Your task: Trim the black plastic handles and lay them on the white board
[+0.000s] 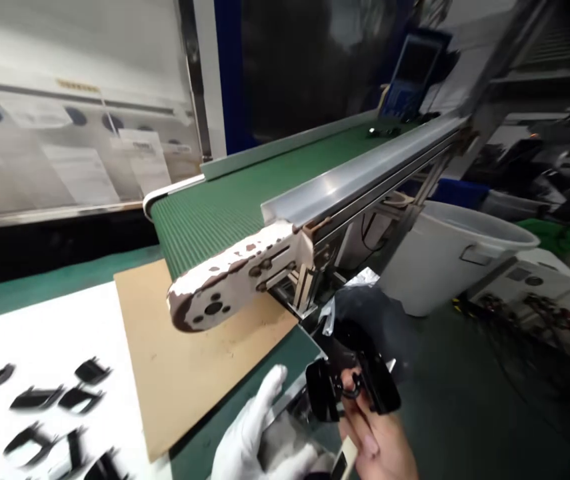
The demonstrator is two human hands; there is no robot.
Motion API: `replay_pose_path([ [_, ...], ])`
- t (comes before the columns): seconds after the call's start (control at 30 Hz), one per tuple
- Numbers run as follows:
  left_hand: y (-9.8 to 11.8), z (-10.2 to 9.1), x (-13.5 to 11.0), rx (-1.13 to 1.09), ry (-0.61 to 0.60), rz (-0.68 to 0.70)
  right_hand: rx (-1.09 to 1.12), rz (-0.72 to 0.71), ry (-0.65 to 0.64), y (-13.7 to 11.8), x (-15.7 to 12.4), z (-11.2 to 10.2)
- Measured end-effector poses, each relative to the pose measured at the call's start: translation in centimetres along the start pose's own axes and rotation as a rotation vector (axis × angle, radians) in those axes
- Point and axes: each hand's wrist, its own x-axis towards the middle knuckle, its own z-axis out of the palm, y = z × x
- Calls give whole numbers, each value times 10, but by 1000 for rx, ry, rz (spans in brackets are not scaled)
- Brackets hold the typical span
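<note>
My left hand (259, 437), in a white glove, rests with fingers apart on a shiny metal edge at the table's corner and holds nothing. My bare right hand (379, 443) grips a glossy black plastic part (352, 390), made of two flat pieces joined by a ring, just right of the gloved hand. A pale handle of some small tool (345, 460) pokes out under the right hand. Both hands sit below the end of a green conveyor belt (245, 197).
Several black plastic parts (39, 420) lie on a white sheet at lower left, beside a brown cardboard sheet (185, 373). The conveyor's worn white end cap (235, 277) overhangs the table. A large white bucket (445, 257) stands on the floor to the right, with cables and boxes beyond.
</note>
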Motion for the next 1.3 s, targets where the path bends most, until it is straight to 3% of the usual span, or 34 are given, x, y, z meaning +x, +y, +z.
replay_pose_path([
  [0.17, 4, 0, 1, -482, -239, -276, 52, 91, 64, 8, -12, 7],
  [0.4, 7, 14, -1, -803, -147, -372, 47, 221, 58, 14, -23, 9],
  [0.8, -19, 11, -5, -568, -193, -167, 35, 249, 26, 17, -23, 16],
  [1.3, -28, 6, 2, -460, -160, -117, -37, 260, 19, 19, -12, 15],
])
